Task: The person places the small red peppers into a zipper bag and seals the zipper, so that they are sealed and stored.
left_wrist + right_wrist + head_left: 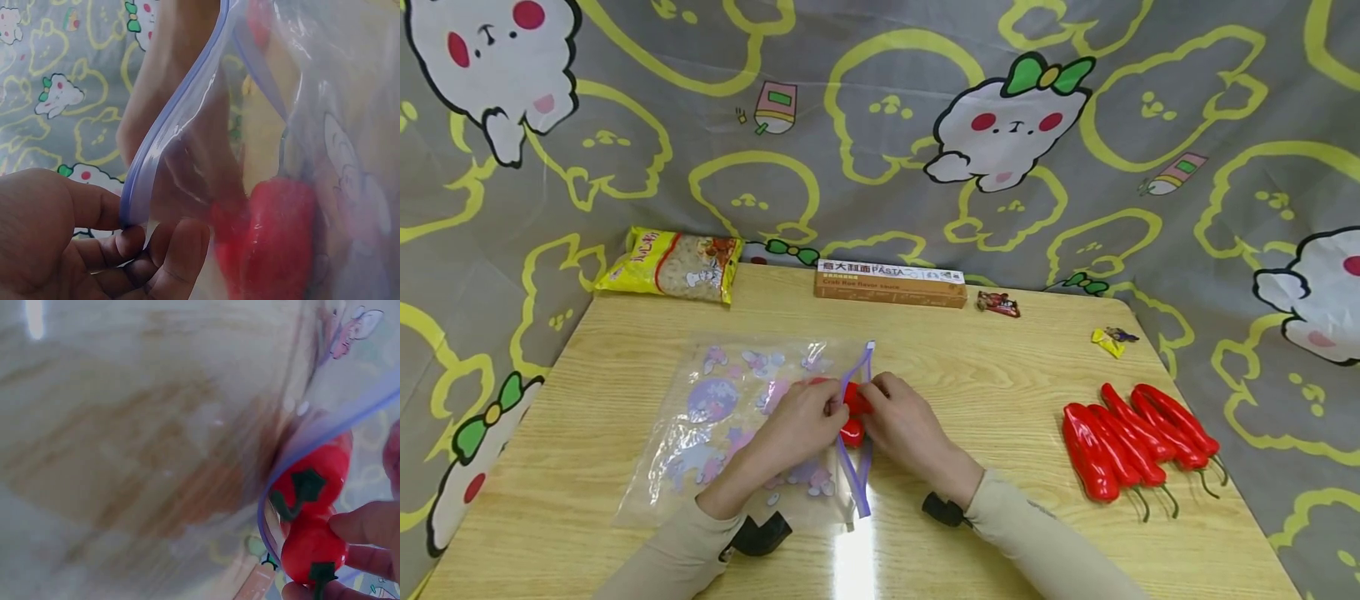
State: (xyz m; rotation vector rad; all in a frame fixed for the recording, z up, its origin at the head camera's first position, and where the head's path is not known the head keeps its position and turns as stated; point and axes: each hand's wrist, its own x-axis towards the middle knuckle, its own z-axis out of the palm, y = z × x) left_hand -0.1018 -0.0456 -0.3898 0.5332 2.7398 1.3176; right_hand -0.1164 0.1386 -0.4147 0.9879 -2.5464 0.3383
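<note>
A clear zip bag (711,446) with purple cartoon prints lies flat on the table, its purple-edged mouth spread toward the right. My left hand (801,423) pinches one side of that mouth, thumb and finger on the purple zip strip (165,106). Red peppers (852,432) are at the opening, partly hidden by both hands. Two of them, with green stems, show in the right wrist view, where my right hand (369,540) grips the lower pepper (312,550). Through the plastic, the left wrist view shows a red pepper (281,234) inside the bag.
Several long red peppers (1090,454) lie in a row at the right. Along the back are a yellow food packet (673,265), a pasta box (890,285) and a small dark red packet (997,303). A small yellow packet (1107,342) lies farther right. Patterned cloth surrounds the table.
</note>
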